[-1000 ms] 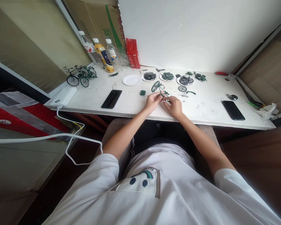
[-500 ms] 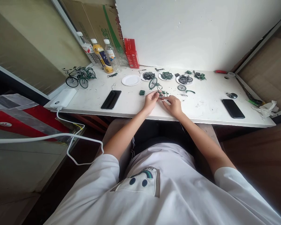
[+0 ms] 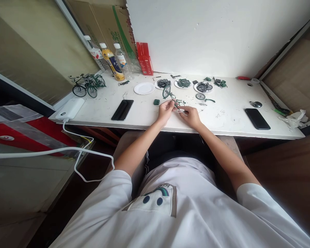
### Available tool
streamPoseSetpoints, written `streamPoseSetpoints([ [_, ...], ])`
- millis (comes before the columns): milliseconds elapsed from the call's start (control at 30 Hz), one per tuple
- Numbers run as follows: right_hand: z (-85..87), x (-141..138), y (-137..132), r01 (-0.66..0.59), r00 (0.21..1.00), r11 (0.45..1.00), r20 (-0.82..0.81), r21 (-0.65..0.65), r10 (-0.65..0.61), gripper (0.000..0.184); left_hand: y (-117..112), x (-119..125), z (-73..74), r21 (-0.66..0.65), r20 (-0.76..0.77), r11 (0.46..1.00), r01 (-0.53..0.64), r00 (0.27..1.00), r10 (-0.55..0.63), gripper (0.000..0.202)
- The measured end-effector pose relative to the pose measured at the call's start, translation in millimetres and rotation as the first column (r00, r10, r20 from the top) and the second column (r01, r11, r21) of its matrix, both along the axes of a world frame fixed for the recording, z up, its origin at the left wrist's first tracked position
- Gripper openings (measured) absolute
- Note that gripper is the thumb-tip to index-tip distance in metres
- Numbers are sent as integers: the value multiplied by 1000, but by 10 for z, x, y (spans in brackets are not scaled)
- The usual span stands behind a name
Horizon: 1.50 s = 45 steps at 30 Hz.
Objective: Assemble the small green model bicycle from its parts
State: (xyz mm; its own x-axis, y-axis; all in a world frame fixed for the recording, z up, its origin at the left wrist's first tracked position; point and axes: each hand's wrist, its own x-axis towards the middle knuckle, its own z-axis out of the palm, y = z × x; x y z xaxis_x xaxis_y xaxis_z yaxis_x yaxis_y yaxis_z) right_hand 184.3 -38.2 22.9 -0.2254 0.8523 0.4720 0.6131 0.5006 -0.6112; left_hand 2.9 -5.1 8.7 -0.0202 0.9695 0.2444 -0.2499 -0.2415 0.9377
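Observation:
A small green model bicycle (image 3: 166, 91) with one dark wheel at its far end is held tilted over the white table. My left hand (image 3: 165, 111) is closed on its frame, thumb and fingers pinched together. Close by on the right, my right hand (image 3: 190, 116) is closed around a thin, pale and dark rod-like tool (image 3: 181, 111) that points toward the bicycle; its exact kind is too small to tell. Fingers partly hide the bicycle's lower part. Just beyond my hands lie a green block (image 3: 156, 102), a loose wheel (image 3: 200, 96) and a curved green part (image 3: 210, 100).
White plates hold dark parts (image 3: 163, 83), green parts (image 3: 183, 83) and wheels (image 3: 204, 87); another plate (image 3: 144, 88) is bare. Finished-looking model bicycles (image 3: 88, 84) stand at left near bottles (image 3: 112, 63). Phones (image 3: 122, 110) (image 3: 257, 119) lie on both sides.
The model bicycle has shifted slightly left and turned a little, its wheel appearing narrower. My left hand has moved slightly left with it; my right hand stays nearly in place.

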Motion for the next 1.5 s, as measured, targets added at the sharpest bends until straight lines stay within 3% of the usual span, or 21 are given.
streamPoseSetpoints([
  [333,113,103,-10,38,991,998,-125,-46,-44,44,-10,24,37,-27,-37,994,-108,994,107,49],
  [533,145,443,190,186,982,978,10,-96,-186,47,-3,34,31,-15,-30,995,-103,994,103,50],
  [667,139,568,260,194,978,973,100,-127,-182,41,-1,37,28,-22,-44,995,-96,995,95,52],
  [900,180,416,442,245,964,958,147,-150,-224,36,37,56,-25,-45,-77,998,-49,996,46,49],
  [1100,184,153,621,332,925,925,255,-185,-281,32,91,56,-146,31,-103,999,-21,994,24,42],
  [1267,121,63,642,371,885,921,346,-116,-313,27,120,50,-208,97,-173,995,-14,984,31,35],
  [1500,79,241,726,267,957,964,116,-3,-264,31,121,53,-205,100,-202,995,-18,979,37,37],
])
